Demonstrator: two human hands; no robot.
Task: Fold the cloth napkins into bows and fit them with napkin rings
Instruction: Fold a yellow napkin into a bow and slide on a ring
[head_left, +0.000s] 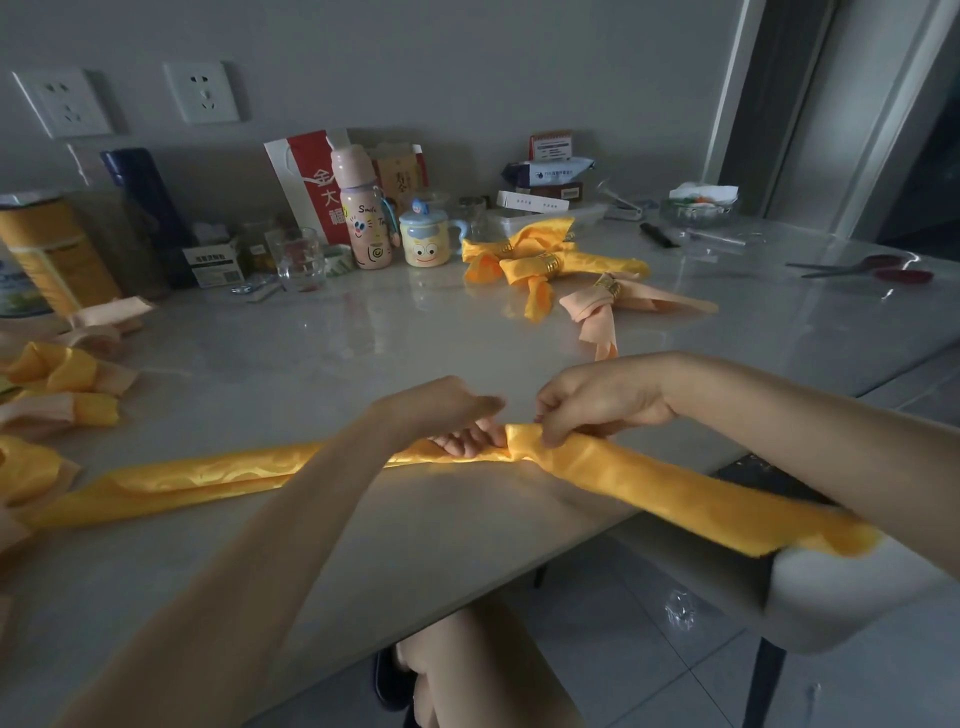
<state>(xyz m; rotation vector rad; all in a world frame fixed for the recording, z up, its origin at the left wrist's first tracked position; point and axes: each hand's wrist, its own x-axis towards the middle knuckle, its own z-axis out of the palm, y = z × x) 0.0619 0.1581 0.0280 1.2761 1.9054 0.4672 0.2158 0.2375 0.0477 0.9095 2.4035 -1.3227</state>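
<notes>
Between both hands, the yellow napkin (208, 475) runs as one long band; left hand (457, 415) and right hand (597, 400) pinch its middle.

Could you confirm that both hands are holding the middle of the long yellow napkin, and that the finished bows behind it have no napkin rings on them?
Not quite. The head view shows the finished bows already fitted with gold napkin rings. The rest holds: the left hand and the right hand both hold the long yellow napkin at its middle.
</notes>
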